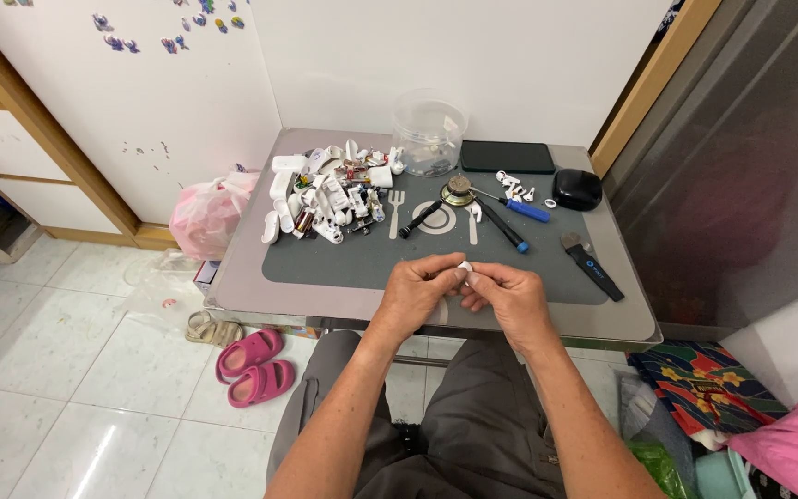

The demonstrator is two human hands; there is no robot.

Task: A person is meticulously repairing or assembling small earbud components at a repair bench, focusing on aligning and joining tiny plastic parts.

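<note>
With both hands drawn together at the near edge of the bench (233, 286), the left hand (415, 294) and right hand (506, 294) pinch one small white earbud piece (465, 266) between their fingertips, each hand grasping it from its own side. It looks like the prying or inspecting step on this single part, judging by the tight two-handed grip. Beyond the hands, on the grey mat (344, 263), lie a black-handled screwdriver (423, 219) and a blue-handled screwdriver (519, 208). Far beyond the left hand sits a heap of white parts (330, 194). The next move calls for steady, fine finger pressure, since the piece is tiny and could slip.
</note>
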